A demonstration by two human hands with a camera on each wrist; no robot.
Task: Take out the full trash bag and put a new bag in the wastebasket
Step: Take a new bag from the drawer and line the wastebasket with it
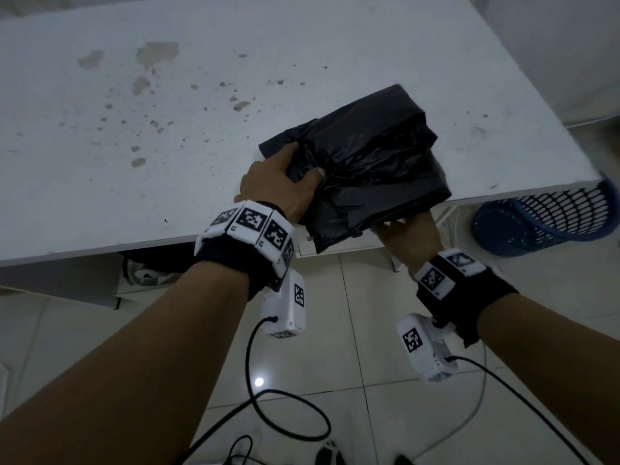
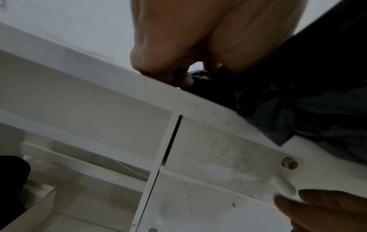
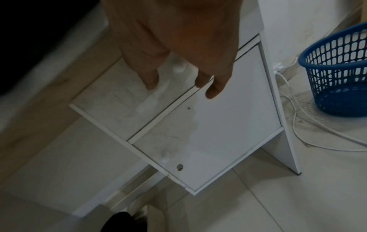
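A folded black trash bag (image 1: 369, 156) lies at the front right edge of the white table (image 1: 134, 196) and hangs partly over it. My left hand (image 1: 298, 166) grips the bag's left side, thumb on top; the left wrist view shows the curled fingers (image 2: 184, 78) on the black plastic (image 2: 307, 102). My right hand (image 1: 409, 236) is below the table edge, under the overhanging part, fingers straight and holding nothing (image 3: 182, 84). The blue mesh wastebasket (image 1: 543, 219) stands on the floor to the right, with no bag in it (image 3: 337, 70).
A white drawer unit (image 3: 208, 133) with knobs sits under the table's right end. White cables (image 3: 317, 133) trail over the tiled floor by the wastebasket. Black wrist-camera cables (image 1: 268, 414) loop near my feet.
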